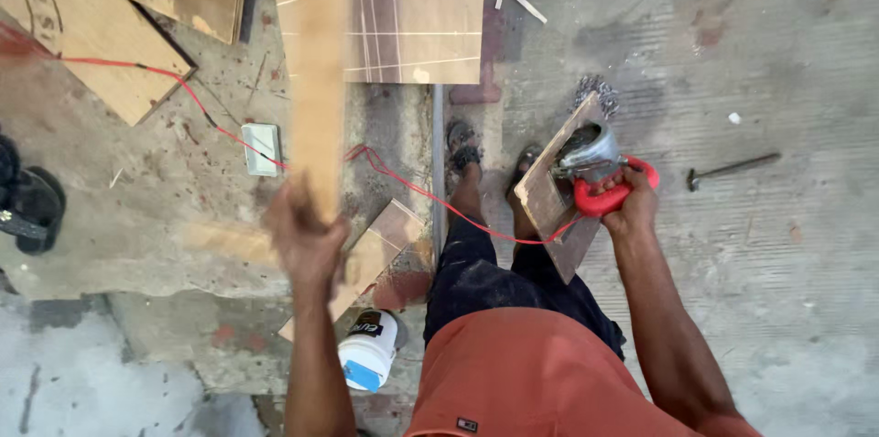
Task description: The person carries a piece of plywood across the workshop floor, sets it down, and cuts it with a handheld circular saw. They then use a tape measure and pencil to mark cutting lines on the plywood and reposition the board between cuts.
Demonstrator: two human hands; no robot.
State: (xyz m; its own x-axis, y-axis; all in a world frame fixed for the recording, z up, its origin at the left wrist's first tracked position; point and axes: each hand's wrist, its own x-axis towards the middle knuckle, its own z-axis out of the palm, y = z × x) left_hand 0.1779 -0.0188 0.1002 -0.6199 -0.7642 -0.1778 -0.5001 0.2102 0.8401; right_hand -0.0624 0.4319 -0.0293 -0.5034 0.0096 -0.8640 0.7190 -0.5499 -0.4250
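Overhead view of a standing person at work on a concrete floor [787, 52]. At nine o'clock of the frame, plywood sheets [92, 25] lie flat, and a red cable [183, 89] runs from them past a white switch box [261, 148] toward the centre. The left hand [307, 240] is closed around the lower end of a long wooden plank [320, 80]; this grip is wrapped tight on the wood, though motion blur hides the individual fingers. The plank's long axis runs from the hand toward twelve o'clock, nearly vertical in the frame, over a scored board [412, 25] on the floor. Below the hand, at six o'clock, a white tub [371, 350] stands beside offcuts. At centre, the person's feet in sandals [462, 144] point to twelve o'clock. To the right, the right hand [627, 203] is clenched on the red handle of a circular saw [595, 162], mounted on a small wooden base [545, 199]. The saw lies at three o'clock from the plank, well apart from it; the left hand is the nearer to the plank. A hammer [732, 169] rests on the floor at three o'clock of the saw.
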